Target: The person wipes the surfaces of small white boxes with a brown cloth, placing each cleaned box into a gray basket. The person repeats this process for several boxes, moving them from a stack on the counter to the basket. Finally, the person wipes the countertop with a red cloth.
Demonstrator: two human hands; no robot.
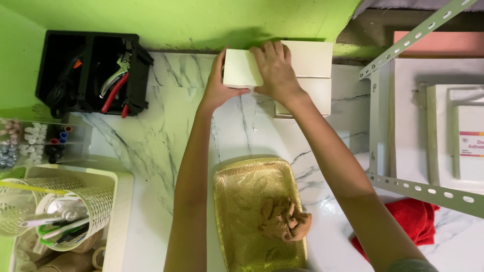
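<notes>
A pale cream box (242, 68) is gripped by 2 hands above the marbled surface (151, 146): the left hand (218, 90) is curled round its near edge, the right hand (275, 70) laid on top, fingers (269, 50) pressed together. Stacked white boxes (312, 75) are seen just beyond the fingers, a gold tray (237, 201) well below the wrists.

Bare marble (166, 151) lay open between the black tool bin (91, 70) at the far left and the gold tray (227, 201) near the person, wide enough for a hand to pass. The green wall (176, 20) closed the far side. White boxes (312, 75) stood against it, just behind the hands. To the right, a slotted metal frame (378, 121) barred the way. The white basket (121, 201) hemmed the near left, and a red cloth (413, 221) lay at the near right.
</notes>
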